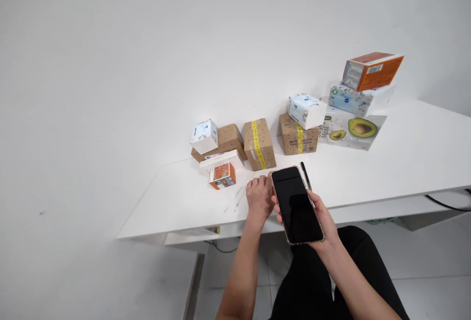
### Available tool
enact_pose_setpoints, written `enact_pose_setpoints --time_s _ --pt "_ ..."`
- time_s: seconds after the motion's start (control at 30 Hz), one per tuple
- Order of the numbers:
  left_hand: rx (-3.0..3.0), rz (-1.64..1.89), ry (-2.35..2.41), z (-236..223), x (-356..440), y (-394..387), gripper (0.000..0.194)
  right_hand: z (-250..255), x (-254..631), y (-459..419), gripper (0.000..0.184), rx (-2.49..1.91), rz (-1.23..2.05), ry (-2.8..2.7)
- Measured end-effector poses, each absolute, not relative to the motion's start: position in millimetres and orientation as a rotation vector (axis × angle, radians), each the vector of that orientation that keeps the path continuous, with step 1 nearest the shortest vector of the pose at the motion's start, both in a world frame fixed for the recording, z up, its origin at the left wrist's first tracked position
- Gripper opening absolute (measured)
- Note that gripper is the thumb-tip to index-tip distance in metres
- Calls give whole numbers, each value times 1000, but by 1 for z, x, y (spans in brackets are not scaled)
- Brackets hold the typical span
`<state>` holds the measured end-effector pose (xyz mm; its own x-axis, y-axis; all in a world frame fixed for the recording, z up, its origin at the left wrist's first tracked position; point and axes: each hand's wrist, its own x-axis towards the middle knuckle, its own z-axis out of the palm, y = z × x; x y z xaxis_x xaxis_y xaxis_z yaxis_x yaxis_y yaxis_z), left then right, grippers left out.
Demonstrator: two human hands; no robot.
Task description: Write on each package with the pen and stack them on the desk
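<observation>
A black-screened smartphone [297, 207] in a clear case lies in my right hand [326, 224], whose fingers wrap around its back and edges. The phone is tilted, top edge away from me, over the table's front edge. My left hand [259, 196] rests on the white table just left of the phone, with its fingers curled under. Its fingertips are hidden, partly by the phone, so anything in them cannot be made out. A black pen [305, 173] lies on the table behind the phone. Dark smudges show on the tabletop left of my left hand.
A small orange box [222, 176], a flat white box [227, 160] and brown cartons [259, 144] stand along the wall. Tissue packs [307, 110] sit on some cartons. At right, an orange box [379, 74] tops a stack over an avocado-printed box [353, 131]. Cables [447, 206] hang below.
</observation>
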<state>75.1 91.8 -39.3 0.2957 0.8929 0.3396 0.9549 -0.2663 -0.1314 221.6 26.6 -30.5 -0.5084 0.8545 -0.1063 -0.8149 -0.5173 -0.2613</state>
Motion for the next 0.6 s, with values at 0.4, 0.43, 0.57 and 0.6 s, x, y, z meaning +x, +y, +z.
enact_pose_setpoints --time_s 0.4,0.43,0.57,0.6 --pt "-2245 -304 -1665 -43 74 93 36 -32 219 27 50 -303 2101 -219" --pt "-2248 -309 -1661 -43 73 93 37 -31 219 27 49 -308 2097 -221" --pt "-2260 -344 -1638 -41 74 91 38 -28 227 27 48 -409 2053 -253" --pt "-2255 -358 -1637 -41 75 91 39 -28 231 27 48 -462 2017 -268"
